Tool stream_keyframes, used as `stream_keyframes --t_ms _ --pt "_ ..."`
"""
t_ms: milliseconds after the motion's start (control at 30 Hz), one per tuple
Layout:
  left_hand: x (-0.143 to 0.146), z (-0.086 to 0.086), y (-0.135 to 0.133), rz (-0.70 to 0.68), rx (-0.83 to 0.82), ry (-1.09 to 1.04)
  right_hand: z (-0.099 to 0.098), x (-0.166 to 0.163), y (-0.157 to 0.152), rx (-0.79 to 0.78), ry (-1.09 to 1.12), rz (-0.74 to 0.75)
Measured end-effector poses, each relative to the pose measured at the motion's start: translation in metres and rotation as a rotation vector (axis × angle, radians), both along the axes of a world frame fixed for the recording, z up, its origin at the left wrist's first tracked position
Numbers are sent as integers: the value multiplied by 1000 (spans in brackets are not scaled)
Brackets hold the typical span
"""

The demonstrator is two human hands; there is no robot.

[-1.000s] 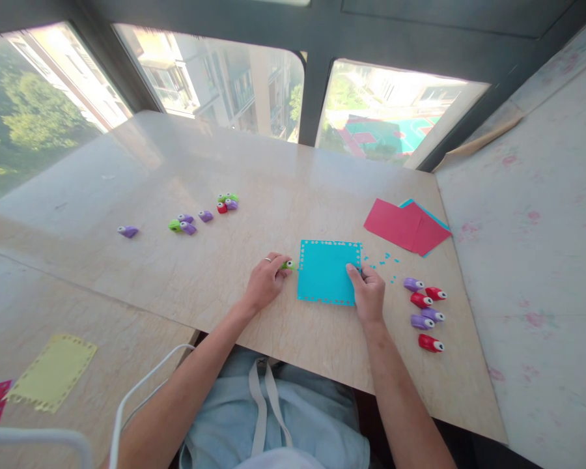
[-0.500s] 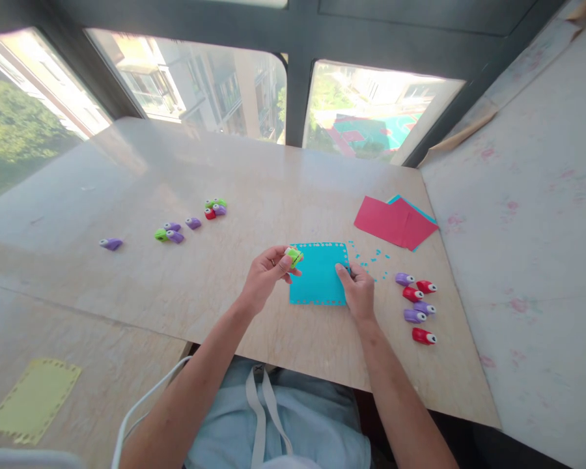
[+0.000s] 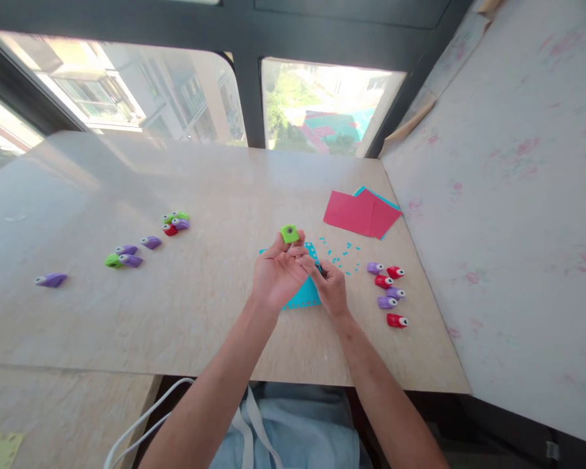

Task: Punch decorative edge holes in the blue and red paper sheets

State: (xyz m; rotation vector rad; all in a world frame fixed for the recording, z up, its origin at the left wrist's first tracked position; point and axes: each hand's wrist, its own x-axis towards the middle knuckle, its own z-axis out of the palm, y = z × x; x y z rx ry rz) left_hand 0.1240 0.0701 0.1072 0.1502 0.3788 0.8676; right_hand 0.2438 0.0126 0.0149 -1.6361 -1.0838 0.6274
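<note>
My left hand (image 3: pixel 279 277) is turned palm up above the blue paper (image 3: pixel 303 297), its fingers closed on a green craft punch (image 3: pixel 290 234). The underside of the punch faces me. Small holes run along the visible edges of the paper, and my left hand hides much of its middle. At the paper's right edge my right hand (image 3: pixel 333 286) pinches the sheet, its fingertips close to those of my left hand; whether they touch I cannot tell. Small blue paper cut-outs (image 3: pixel 348 247) lie scattered just beyond my right hand.
Several red and purple punches (image 3: pixel 387 303) stand at the right near the wall. Red and blue paper sheets (image 3: pixel 354 213) lie behind them. More purple, green and red punches (image 3: pixel 129 260) are spread on the left. Yellow punched paper (image 3: pixel 0 449) lies at lower left, near a white cable (image 3: pixel 146 417).
My left hand has rolled palm up, turning the green punch over and moving across the blue paper. My right hand still grips the paper's edge. The camera view has swung right.
</note>
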Motion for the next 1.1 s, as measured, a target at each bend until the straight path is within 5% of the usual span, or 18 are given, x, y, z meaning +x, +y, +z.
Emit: stream_keyframes --t_ms 167,367,633,933,1100 --pt "-3 -2 5 138 201 279 1 0 1 14 12 1" --pt "-2 -13 10 133 576 566 2 0 0 -4 27 7" --pt "29 -39 19 265 468 579 -2 -5 -2 15 -95 20" --pt "66 -37 -21 324 463 559 -3 -4 -2 62 -27 40" --pt "75 -42 -31 361 589 670 -14 1 -4 86 -26 44"
